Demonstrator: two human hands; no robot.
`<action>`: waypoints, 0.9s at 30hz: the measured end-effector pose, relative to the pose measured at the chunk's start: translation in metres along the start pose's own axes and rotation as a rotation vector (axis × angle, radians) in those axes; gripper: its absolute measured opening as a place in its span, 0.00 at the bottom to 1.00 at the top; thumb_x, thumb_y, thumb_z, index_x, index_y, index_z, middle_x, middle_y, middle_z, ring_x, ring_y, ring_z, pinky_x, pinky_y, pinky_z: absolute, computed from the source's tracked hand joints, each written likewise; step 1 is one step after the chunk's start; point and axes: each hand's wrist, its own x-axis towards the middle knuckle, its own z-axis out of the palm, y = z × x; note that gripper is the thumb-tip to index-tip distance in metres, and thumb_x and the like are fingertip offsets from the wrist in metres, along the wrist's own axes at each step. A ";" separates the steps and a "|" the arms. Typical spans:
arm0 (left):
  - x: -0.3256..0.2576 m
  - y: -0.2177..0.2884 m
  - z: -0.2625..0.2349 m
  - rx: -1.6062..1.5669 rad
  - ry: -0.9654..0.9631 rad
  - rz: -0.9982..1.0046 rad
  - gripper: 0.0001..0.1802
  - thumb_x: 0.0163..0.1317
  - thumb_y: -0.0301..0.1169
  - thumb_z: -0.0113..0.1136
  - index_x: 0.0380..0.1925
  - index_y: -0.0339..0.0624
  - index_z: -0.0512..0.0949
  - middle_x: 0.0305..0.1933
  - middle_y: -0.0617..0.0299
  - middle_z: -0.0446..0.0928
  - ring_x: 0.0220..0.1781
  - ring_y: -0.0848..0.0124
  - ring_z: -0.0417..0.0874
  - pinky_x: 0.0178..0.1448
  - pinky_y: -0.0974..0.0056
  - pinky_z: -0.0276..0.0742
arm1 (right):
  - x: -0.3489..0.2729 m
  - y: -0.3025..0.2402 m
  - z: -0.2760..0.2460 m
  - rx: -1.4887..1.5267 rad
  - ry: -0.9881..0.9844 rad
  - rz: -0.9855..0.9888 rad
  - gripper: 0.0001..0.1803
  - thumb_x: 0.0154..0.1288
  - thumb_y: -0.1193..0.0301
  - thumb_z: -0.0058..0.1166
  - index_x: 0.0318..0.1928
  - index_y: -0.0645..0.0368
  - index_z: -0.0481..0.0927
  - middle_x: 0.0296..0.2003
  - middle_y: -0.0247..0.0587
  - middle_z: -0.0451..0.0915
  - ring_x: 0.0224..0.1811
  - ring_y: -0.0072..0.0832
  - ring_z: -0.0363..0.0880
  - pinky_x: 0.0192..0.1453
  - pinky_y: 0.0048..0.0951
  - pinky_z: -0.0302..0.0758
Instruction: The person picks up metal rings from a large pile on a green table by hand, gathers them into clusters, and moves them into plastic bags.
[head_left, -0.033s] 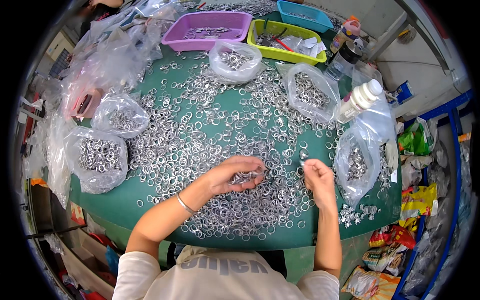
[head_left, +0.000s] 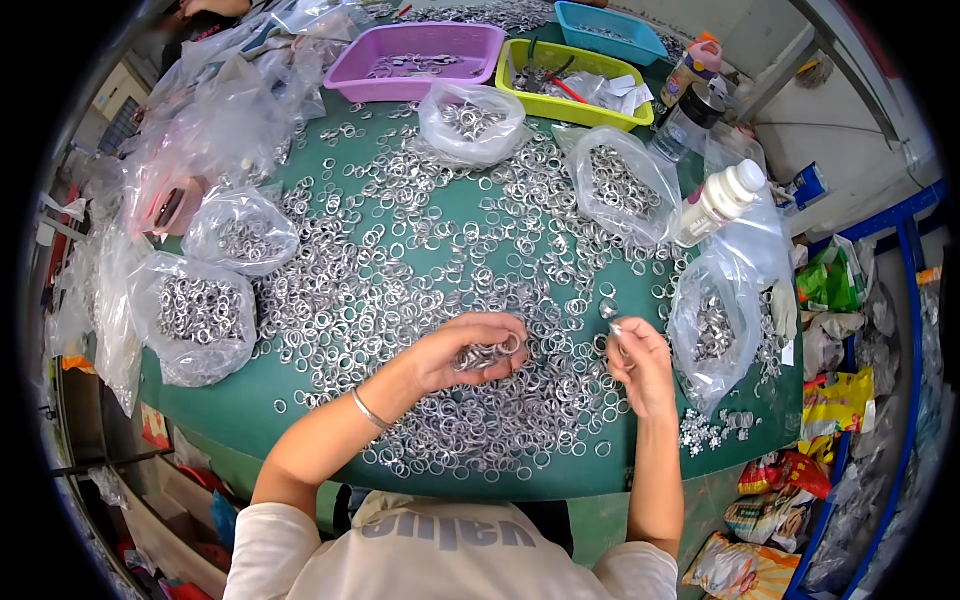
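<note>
My left hand [head_left: 470,348], with a bangle [head_left: 371,408] on its wrist, is curled over the middle of the pile and closed round several silver metal rings [head_left: 486,355]. One ring stands upright at its fingertips. To the right, my right hand [head_left: 645,365] is raised over the table with thumb and forefinger pinched together. Whatever may be between those fingertips is too small to name. A shiny rounded metal piece [head_left: 608,308] shows just beyond them. Loose metal rings [head_left: 480,430] lie heaped below and around both hands on the green tabletop [head_left: 330,435].
Clear plastic bags of metal pieces stand around the heap, including one bag [head_left: 683,345] by my right hand and another [head_left: 190,352] at left. Purple [head_left: 345,75] and yellow-green [head_left: 560,110] trays sit at the back. A white bottle [head_left: 720,203] leans at right; small silver pieces [head_left: 705,432] lie nearby.
My right hand has turned slightly and its fingers have spread a little beneath the pinch. The rings in my left hand have shifted, with one now showing more plainly at the fingertips.
</note>
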 end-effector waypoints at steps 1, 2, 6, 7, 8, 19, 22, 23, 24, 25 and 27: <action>-0.004 0.000 0.002 -0.040 0.004 0.022 0.12 0.63 0.36 0.52 0.39 0.39 0.74 0.32 0.54 0.75 0.23 0.74 0.69 0.19 0.76 0.60 | 0.000 -0.003 0.006 0.144 0.012 0.023 0.09 0.65 0.69 0.50 0.29 0.58 0.71 0.20 0.34 0.70 0.17 0.21 0.64 0.15 0.16 0.57; -0.008 -0.001 0.004 -0.078 0.007 0.043 0.12 0.63 0.36 0.52 0.38 0.39 0.74 0.32 0.54 0.75 0.24 0.73 0.70 0.18 0.76 0.60 | -0.002 -0.004 0.013 0.289 0.026 0.046 0.09 0.65 0.68 0.50 0.28 0.57 0.69 0.19 0.35 0.70 0.17 0.21 0.64 0.13 0.16 0.56; -0.014 -0.018 0.008 -0.168 0.140 -0.025 0.12 0.64 0.39 0.52 0.31 0.44 0.77 0.32 0.63 0.77 0.30 0.76 0.76 0.24 0.76 0.65 | -0.001 0.014 0.013 0.343 0.055 0.233 0.10 0.68 0.65 0.46 0.30 0.56 0.68 0.18 0.34 0.67 0.15 0.20 0.63 0.10 0.18 0.55; -0.020 -0.020 0.016 -0.140 0.222 -0.092 0.11 0.65 0.39 0.52 0.32 0.44 0.77 0.32 0.64 0.77 0.31 0.77 0.76 0.26 0.75 0.67 | -0.004 0.016 0.017 0.388 0.018 0.258 0.09 0.69 0.66 0.45 0.34 0.56 0.69 0.18 0.33 0.65 0.14 0.19 0.61 0.11 0.18 0.53; -0.022 -0.028 0.014 -0.171 0.179 -0.105 0.12 0.65 0.38 0.52 0.35 0.43 0.78 0.32 0.65 0.77 0.32 0.77 0.76 0.28 0.75 0.69 | -0.007 0.014 0.031 0.398 0.019 0.291 0.11 0.71 0.64 0.42 0.36 0.57 0.71 0.17 0.30 0.61 0.14 0.17 0.57 0.12 0.17 0.52; -0.055 -0.090 0.043 -0.669 0.287 -0.182 0.16 0.68 0.42 0.45 0.42 0.42 0.74 0.39 0.63 0.76 0.38 0.73 0.79 0.41 0.64 0.80 | -0.064 0.026 0.126 -0.949 -0.402 -0.640 0.05 0.55 0.80 0.55 0.34 0.65 0.76 0.32 0.44 0.77 0.34 0.40 0.76 0.41 0.35 0.73; -0.054 -0.094 0.028 -0.760 0.168 -0.160 0.14 0.66 0.40 0.50 0.42 0.44 0.74 0.39 0.65 0.76 0.38 0.75 0.78 0.39 0.68 0.79 | -0.074 0.020 0.133 -0.933 -0.498 -0.648 0.07 0.54 0.82 0.55 0.36 0.66 0.76 0.34 0.46 0.78 0.37 0.42 0.77 0.46 0.36 0.73; -0.057 -0.086 0.028 -0.734 0.103 -0.125 0.14 0.66 0.40 0.50 0.42 0.44 0.75 0.39 0.65 0.76 0.39 0.76 0.78 0.40 0.68 0.78 | -0.075 0.020 0.133 -0.934 -0.515 -0.646 0.08 0.54 0.82 0.55 0.36 0.66 0.76 0.34 0.46 0.79 0.38 0.42 0.78 0.48 0.36 0.73; -0.062 -0.078 0.037 -0.704 0.048 -0.088 0.14 0.67 0.40 0.49 0.42 0.43 0.75 0.39 0.66 0.76 0.40 0.76 0.78 0.42 0.69 0.77 | -0.077 0.021 0.130 -0.862 -0.532 -0.639 0.07 0.54 0.82 0.54 0.35 0.66 0.76 0.34 0.47 0.79 0.38 0.42 0.78 0.49 0.35 0.73; -0.068 -0.072 0.041 -0.673 -0.005 -0.052 0.14 0.67 0.40 0.49 0.42 0.43 0.75 0.40 0.66 0.76 0.40 0.77 0.78 0.43 0.69 0.76 | -0.077 0.024 0.130 -0.791 -0.551 -0.626 0.06 0.54 0.83 0.53 0.35 0.67 0.76 0.34 0.48 0.79 0.38 0.41 0.78 0.49 0.35 0.73; -0.067 -0.080 0.036 -0.659 0.052 -0.029 0.13 0.67 0.39 0.50 0.42 0.42 0.75 0.40 0.66 0.76 0.40 0.77 0.78 0.45 0.69 0.77 | -0.080 0.029 0.131 -0.669 -0.497 -0.646 0.04 0.56 0.83 0.51 0.34 0.67 0.76 0.34 0.49 0.78 0.37 0.40 0.78 0.49 0.34 0.73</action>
